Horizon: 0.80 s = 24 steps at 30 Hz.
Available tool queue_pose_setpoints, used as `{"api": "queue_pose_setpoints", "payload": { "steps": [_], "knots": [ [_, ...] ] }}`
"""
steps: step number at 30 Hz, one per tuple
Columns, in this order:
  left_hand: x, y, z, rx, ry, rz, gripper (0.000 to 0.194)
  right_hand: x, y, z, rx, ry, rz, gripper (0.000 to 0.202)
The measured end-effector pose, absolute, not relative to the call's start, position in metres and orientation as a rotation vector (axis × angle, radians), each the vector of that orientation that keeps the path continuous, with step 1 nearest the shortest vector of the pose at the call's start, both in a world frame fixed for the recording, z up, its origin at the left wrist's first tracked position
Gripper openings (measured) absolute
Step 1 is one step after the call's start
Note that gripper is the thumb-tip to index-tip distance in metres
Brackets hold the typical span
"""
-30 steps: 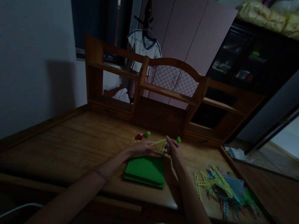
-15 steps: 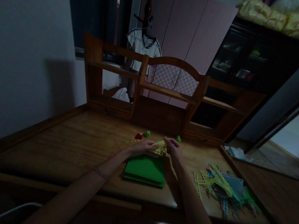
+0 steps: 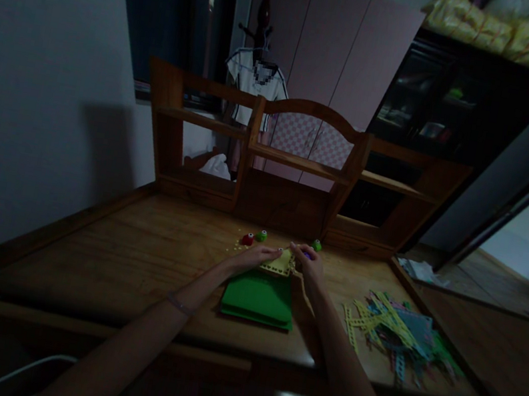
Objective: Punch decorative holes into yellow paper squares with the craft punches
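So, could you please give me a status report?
Left hand on yellow perforated sheet. Right hand at its edge, holding small purple object. Flat green stack close by.

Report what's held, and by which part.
Left hand: yellow sheet, by its left side. Right hand: small purple object, too covered to tell which part.

Lighting is dim. A plain wall (image 3: pixel 49 88) bounds the left side and carries a soft-edged shadow (image 3: pixel 108 145). A dark window (image 3: pixel 167 19) adjoins it at far left. The wooden desk (image 3: pixel 123 255) supports an open shelf unit (image 3: pixel 295 163) along its far edge. Behind the unit stand a coat rack (image 3: pixel 264 12), bearing a white shirt (image 3: pixel 246 83), and a pink wardrobe (image 3: pixel 328 46). A black cabinet (image 3: pixel 507 110) occupies the far right, topped by yellow bags (image 3: pixel 466 22). Brown floor (image 3: pixel 498 345) extends along the right.
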State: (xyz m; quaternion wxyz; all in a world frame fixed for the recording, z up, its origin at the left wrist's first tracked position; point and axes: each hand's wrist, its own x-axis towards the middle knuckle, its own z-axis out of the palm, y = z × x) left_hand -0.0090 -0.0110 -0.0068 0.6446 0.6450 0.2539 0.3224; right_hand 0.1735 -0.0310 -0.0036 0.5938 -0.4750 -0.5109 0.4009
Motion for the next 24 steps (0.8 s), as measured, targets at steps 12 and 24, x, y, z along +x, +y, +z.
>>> {"api": "queue_pose_setpoints", "payload": {
  "steps": [12, 24],
  "knots": [
    [-0.009, -0.004, -0.013, 1.61, 0.588, 0.792, 0.045, 0.172, -0.031, -0.004, -1.153, -1.195, 0.9, 0.042],
    [-0.008, -0.012, -0.007, 1.53, 0.615, 0.8, 0.052, 0.174, -0.029, -0.006, -1.154, -1.14, 0.93, 0.043]
  ]
}}
